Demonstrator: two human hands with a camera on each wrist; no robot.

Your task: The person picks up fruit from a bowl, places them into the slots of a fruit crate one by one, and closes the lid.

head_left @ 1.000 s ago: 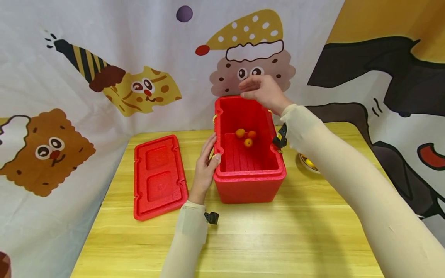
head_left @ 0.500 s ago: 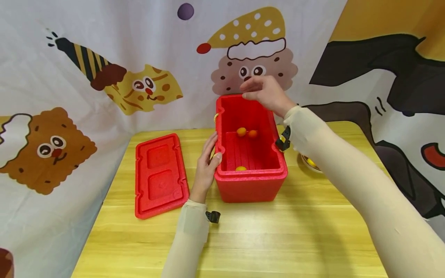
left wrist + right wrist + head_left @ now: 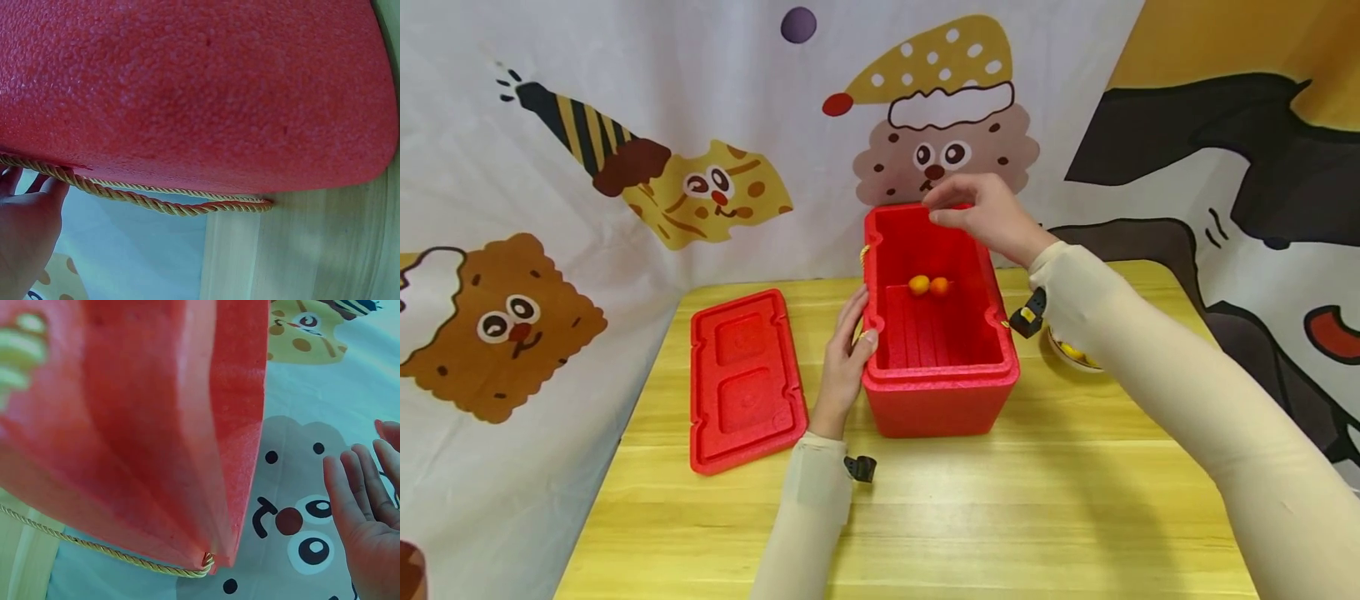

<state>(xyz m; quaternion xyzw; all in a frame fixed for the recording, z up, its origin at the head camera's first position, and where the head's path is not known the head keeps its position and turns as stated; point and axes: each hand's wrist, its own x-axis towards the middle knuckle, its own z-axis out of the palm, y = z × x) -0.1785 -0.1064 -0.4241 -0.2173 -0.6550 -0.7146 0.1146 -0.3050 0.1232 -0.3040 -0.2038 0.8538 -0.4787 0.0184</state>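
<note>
Red foam box stands open-topped on the wooden table, and my left hand rests against its left side, fingers laid fairly straight along the outer wall, thumb at the rim. A twisted gold rope handle passes by those fingers; I cannot tell whether they touch it. My right hand hangs above the far end, empty, fingers loosely bent with a gap to the thumb. Inside the box, on its grooved floor, a yellow-orange fruit and a redder-orange fruit sit close together. Right of the box, partly behind my sleeve, a bowl holds yellow fruit. Left lies the red lid, its two recessed panels up.
</note>
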